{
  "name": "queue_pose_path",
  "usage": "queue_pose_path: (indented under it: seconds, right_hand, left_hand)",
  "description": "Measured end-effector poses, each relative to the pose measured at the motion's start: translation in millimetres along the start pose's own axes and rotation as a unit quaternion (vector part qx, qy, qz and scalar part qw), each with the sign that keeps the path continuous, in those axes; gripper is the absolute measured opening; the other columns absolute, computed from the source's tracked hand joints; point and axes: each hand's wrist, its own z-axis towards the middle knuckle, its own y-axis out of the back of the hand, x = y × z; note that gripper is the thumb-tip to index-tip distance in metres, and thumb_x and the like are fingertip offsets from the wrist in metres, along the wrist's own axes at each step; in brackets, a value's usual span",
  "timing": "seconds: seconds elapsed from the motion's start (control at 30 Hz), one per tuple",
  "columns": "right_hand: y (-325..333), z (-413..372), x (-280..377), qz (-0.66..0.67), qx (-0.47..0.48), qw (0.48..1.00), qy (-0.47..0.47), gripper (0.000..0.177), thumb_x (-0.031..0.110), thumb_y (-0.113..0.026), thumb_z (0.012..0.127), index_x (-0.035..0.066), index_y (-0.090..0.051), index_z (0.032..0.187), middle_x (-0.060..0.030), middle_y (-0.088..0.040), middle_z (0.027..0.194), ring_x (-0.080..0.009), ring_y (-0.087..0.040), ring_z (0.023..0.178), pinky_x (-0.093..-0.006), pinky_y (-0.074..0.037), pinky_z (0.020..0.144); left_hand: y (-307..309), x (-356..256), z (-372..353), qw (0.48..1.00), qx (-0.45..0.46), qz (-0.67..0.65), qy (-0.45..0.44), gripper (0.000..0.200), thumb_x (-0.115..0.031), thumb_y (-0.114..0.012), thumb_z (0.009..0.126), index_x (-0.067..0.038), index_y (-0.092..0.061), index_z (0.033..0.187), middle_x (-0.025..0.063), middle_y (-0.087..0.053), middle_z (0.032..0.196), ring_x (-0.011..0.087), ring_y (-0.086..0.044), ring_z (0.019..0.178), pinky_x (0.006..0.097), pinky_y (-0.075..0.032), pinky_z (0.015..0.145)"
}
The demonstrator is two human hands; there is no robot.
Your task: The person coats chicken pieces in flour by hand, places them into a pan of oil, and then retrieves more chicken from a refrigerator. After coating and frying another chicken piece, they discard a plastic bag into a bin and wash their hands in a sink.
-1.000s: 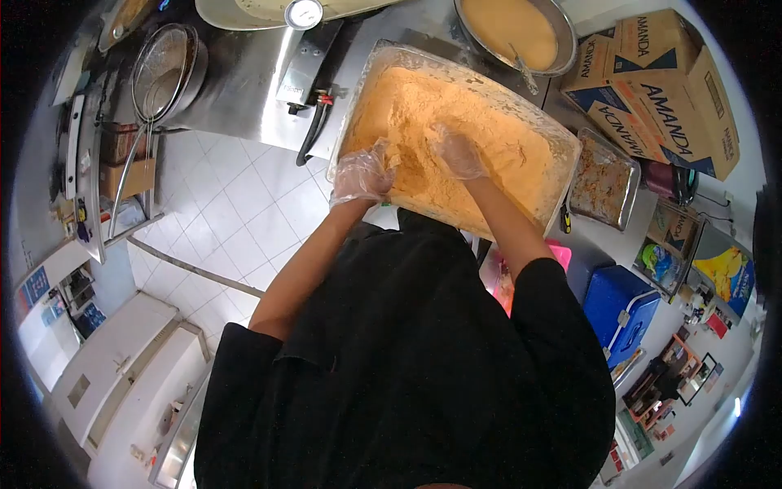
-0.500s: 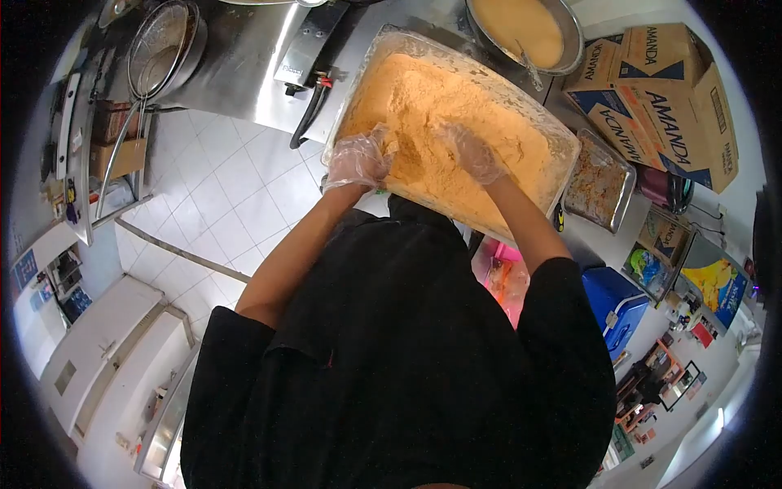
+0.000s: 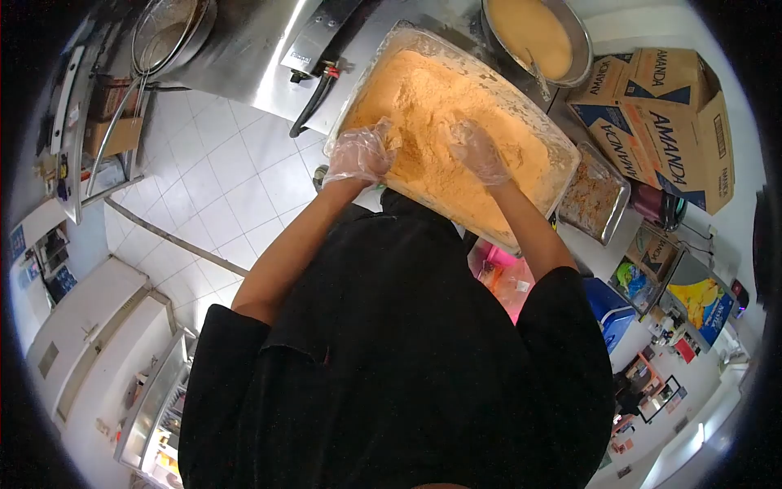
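A large clear tub (image 3: pixel 562 175) with a flour-caked rim holds a bed of orange breading flour (image 3: pixel 423 90). My left hand (image 3: pixel 360 155), in a clear plastic glove, is at the tub's near left side, its fingers curled against the flour; whatever they may hold is hidden. My right hand (image 3: pixel 481 155), gloved the same way, reaches over the near wall into the middle of the flour. Its fingers point forward and left, apart and dusted with flour, with no held thing visible. Clumps and hollows mark the flour between the hands.
Behind the tub stands a metal bowl of pale batter (image 3: pixel 533 37) with a utensil in it. To the right are a crumb-strewn metal tray (image 3: pixel 595 196) and cardboard boxes (image 3: pixel 660 122). A black hose (image 3: pixel 314 110) hangs at the counter's edge; a wire strainer (image 3: pixel 167 33) sits far left.
My right hand has drawn slightly back toward me and more of its fingers show above the flour. My left hand stays nearly in place. The whole view has shifted a little.
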Motion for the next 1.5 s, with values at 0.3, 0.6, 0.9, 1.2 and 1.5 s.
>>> queue_pose_path:
  seconds: [0.3, 0.6, 0.9, 1.2, 1.5]
  right_hand:
    - [-49, -21, -63, 0.136, 0.12, 0.974, -0.138, 0.018, 0.001, -0.054, 0.093, -0.004, -0.057, 0.111, -0.0182, -0.064, 0.111, -0.0281, -0.063, 0.104, -0.0374, -0.048, 0.092]
    - [-33, -15, -12, 0.198, 0.083, 0.961, -0.172, 0.023, 0.003, -0.043, 0.099, -0.006, -0.057, 0.114, -0.017, -0.064, 0.113, -0.0264, -0.061, 0.106, -0.0355, -0.048, 0.091]
    - [-36, -31, -1, 0.301, 0.111, 0.9, -0.296, 0.027, 0.001, -0.049, 0.092, -0.001, -0.057, 0.118, -0.0179, -0.062, 0.118, -0.0289, -0.059, 0.112, -0.0369, -0.046, 0.097]
    - [-18, -25, 21, 0.147, 0.153, 0.975, -0.067, 0.038, 0.001, -0.049, 0.084, 0.001, -0.057, 0.121, -0.0216, -0.059, 0.12, -0.0379, -0.057, 0.114, -0.0426, -0.048, 0.095]
    - [-12, -16, -8, -0.121, 0.245, 0.962, 0.021, 0.028, 0.008, -0.055, 0.086, 0.001, -0.061, 0.112, -0.0197, -0.062, 0.095, -0.0362, -0.062, 0.089, -0.046, -0.051, 0.079]
  left_hand:
    - [7, -2, -2, 1.0, 0.007, 0.008, 0.002, 0.061, -0.046, -0.053, 0.09, -0.008, -0.051, 0.138, 0.0199, -0.068, 0.101, 0.0337, -0.065, 0.095, 0.0441, -0.05, 0.087]
    - [15, -8, 1, 0.999, 0.046, 0.001, 0.022, 0.061, -0.047, -0.051, 0.091, -0.007, -0.051, 0.138, 0.0205, -0.068, 0.103, 0.0346, -0.065, 0.099, 0.0449, -0.049, 0.09]
    - [12, -4, -2, 1.0, 0.019, 0.01, -0.002, 0.06, -0.047, -0.051, 0.092, -0.008, -0.051, 0.137, 0.0211, -0.068, 0.103, 0.035, -0.065, 0.098, 0.0458, -0.049, 0.089]
    - [12, -5, 0, 0.999, 0.035, -0.001, 0.013, 0.059, -0.046, -0.053, 0.091, -0.01, -0.051, 0.137, 0.021, -0.068, 0.105, 0.0352, -0.065, 0.099, 0.0455, -0.049, 0.091]
    - [-4, 2, 1, 1.0, -0.019, 0.002, -0.009, 0.055, -0.046, -0.057, 0.09, -0.013, -0.053, 0.134, 0.0205, -0.068, 0.094, 0.0383, -0.065, 0.09, 0.0476, -0.049, 0.086]
